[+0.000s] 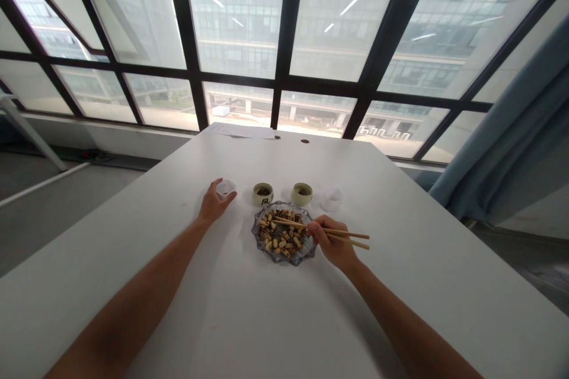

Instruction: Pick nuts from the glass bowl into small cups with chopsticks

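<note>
A scalloped glass plate [284, 260] holds peanuts in shells and smaller dark pieces. My right hand [333, 241] grips a pair of wooden chopsticks [351, 237] at the plate's right edge, their tips over the peanuts; whether they pinch anything is too small to tell. At the left, my left hand [214, 201] has its thumb and fingers around a small white cup [226, 188]. Behind the plate stand two pale green cups, the left one [263, 194] with a dark character on it and the right one [301, 194], both with dark contents.
Right of the green cups sits another small white container [332, 199]. Papers [242, 131] lie at the far edge of the white table [284, 331], near two round holes. Large windows stand beyond, with a blue curtain [502, 124] at the right.
</note>
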Tool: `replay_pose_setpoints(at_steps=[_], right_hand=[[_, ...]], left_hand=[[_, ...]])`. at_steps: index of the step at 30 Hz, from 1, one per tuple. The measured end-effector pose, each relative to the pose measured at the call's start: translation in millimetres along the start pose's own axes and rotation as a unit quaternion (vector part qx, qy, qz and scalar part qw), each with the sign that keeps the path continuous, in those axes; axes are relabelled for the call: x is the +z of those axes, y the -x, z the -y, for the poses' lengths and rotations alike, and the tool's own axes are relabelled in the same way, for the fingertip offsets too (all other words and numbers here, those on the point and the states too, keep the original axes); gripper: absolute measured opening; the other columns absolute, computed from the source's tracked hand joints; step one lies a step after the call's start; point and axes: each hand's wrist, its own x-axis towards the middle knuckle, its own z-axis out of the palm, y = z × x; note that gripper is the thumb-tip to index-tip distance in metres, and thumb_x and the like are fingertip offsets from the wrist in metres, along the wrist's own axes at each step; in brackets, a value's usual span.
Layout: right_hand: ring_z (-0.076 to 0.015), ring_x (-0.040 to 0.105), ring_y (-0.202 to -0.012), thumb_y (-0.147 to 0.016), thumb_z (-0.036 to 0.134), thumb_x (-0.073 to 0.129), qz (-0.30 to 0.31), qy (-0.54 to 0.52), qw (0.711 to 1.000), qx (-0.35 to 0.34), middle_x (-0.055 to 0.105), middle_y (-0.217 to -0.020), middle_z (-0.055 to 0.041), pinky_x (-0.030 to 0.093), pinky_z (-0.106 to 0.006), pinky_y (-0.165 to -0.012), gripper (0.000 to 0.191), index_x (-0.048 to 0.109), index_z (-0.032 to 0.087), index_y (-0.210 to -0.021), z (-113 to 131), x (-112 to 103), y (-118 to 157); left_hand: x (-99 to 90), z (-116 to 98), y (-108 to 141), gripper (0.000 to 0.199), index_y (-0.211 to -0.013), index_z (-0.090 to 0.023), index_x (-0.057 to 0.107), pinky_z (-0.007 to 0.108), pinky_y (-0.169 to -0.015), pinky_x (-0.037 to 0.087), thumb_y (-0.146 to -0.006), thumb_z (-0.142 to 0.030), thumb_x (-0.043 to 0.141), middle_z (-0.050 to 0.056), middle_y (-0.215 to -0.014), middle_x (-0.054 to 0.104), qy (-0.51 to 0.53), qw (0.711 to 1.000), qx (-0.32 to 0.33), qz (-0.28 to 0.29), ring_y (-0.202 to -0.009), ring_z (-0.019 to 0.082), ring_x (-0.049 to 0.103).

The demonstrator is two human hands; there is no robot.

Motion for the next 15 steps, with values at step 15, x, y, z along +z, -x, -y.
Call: replay_pose_setpoints(at_steps=[15], right_hand=[[-0.0149,0.058,-0.042,-0.092,0.053,0.055,-0.010,0.005,1.000,-0.014,0.065,-0.052,-0.0017,0.046,-0.026,-0.044,0.041,0.062,0.022,-0.067,-5.3,-0.4,2.6]], left_hand=[[-1.0,-2.7,0.4,0.070,-0.131,-0.014,0.052,0.044,-0.096,0.050,-0.073,-0.049,0.071,0.014,-0.113,0.067,-0.002,1.000,-0.013,0.008,-0.109,0.030,0.064]])
